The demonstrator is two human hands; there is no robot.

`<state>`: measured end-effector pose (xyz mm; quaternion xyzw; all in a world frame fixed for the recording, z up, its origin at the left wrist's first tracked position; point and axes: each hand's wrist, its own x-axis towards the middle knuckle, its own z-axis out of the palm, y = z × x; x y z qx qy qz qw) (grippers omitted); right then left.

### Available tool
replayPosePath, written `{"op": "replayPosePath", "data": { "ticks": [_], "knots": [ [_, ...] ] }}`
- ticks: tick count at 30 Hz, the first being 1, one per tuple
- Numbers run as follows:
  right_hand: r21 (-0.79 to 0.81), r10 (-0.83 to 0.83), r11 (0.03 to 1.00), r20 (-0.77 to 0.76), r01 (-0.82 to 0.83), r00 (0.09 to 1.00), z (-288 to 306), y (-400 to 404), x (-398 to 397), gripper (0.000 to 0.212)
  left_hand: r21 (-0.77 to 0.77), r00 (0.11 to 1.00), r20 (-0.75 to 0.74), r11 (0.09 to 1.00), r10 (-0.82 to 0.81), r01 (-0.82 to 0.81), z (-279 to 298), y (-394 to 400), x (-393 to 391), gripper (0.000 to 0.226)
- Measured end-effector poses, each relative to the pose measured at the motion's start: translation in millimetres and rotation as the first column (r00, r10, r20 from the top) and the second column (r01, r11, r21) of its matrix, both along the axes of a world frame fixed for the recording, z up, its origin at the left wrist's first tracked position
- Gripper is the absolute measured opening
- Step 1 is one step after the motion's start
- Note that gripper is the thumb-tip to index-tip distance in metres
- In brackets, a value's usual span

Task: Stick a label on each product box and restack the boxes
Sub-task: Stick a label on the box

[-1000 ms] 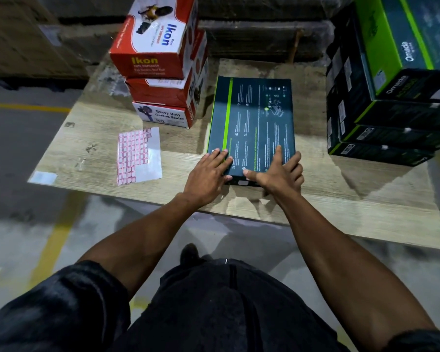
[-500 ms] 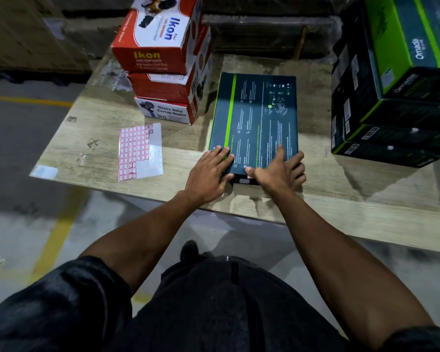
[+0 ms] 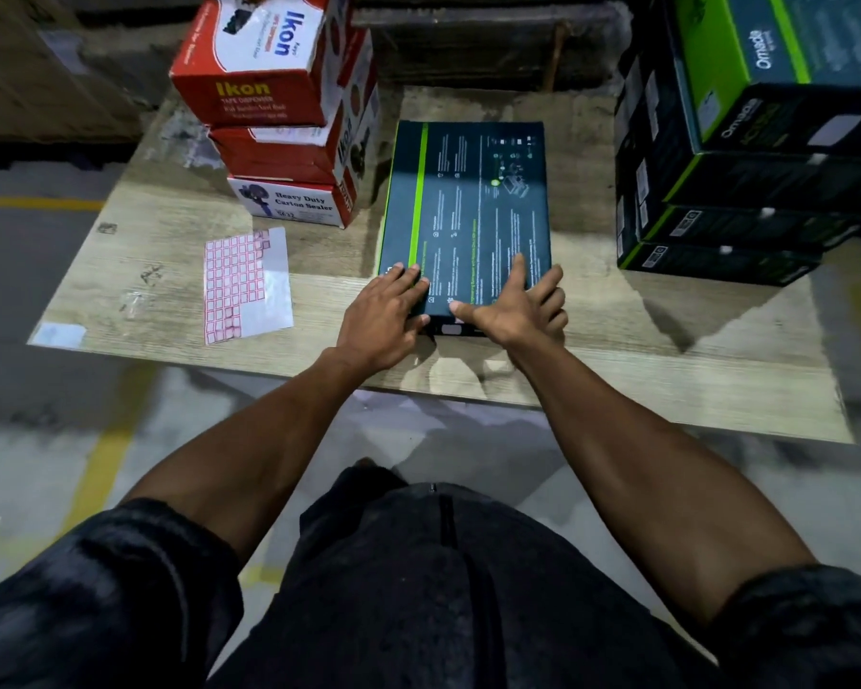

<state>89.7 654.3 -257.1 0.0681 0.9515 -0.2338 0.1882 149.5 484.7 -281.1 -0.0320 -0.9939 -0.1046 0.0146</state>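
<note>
Dark box [image 3: 468, 211]: flat on counter [image 3: 667, 350], near edge. Left hand [image 3: 384, 315] and right hand [image 3: 513, 310] lie flat-fingered on its near end, likely steadying it for labelling. Label sheet [image 3: 244, 285] lies left.

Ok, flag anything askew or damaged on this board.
The top box of the red-and-white carton stack sits twisted and overhangs those below. The pink label sheet is part-peeled, bare backing at right. No damage visible.

Little change over the last second: my left hand [image 3: 386, 318] slid slightly further onto the dark box [image 3: 468, 211], fingers now over its green stripe. Right hand [image 3: 515, 310] spread a bit wider.
</note>
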Motion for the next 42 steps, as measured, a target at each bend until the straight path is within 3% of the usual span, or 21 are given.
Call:
{"op": "replayPosePath", "data": {
  "ticks": [10,16,21,25,32,42],
  "knots": [
    [0.047,-0.013,0.999,-0.085,0.017,0.996,1.5,-9.3,-1.7,0.104,-0.001,0.999,0.032,1.000,-0.012,0.012,5.0,-2.5,-7.0,0.055],
    [0.033,0.203,0.979,-0.008,-0.202,0.979,7.3,10.1,-11.5,0.107,-0.036,0.996,0.060,0.997,-0.069,0.072,12.7,-8.0,-17.5,0.049],
    [-0.057,0.350,0.934,-0.064,-0.353,0.935,3.8,22.6,-17.6,0.075,-0.043,0.995,0.082,0.997,-0.063,0.066,12.8,-9.3,-20.3,0.050],
    [0.051,0.463,0.886,-0.120,-0.461,0.878,-3.7,23.7,-10.4,0.081,-0.092,0.993,0.084,0.992,-0.081,0.089,9.5,-10.6,-20.4,0.050],
    [0.135,0.447,0.893,-0.154,-0.429,0.881,-4.9,15.8,-5.3,0.091,-0.136,0.986,0.109,0.980,-0.128,0.142,5.3,-17.7,-24.9,0.053],
    [0.163,0.409,0.910,-0.197,-0.381,0.891,-10.7,10.0,-4.1,0.083,-0.150,0.984,0.095,0.976,-0.147,0.160,3.0,-19.1,-26.1,0.050]
  ]
}}
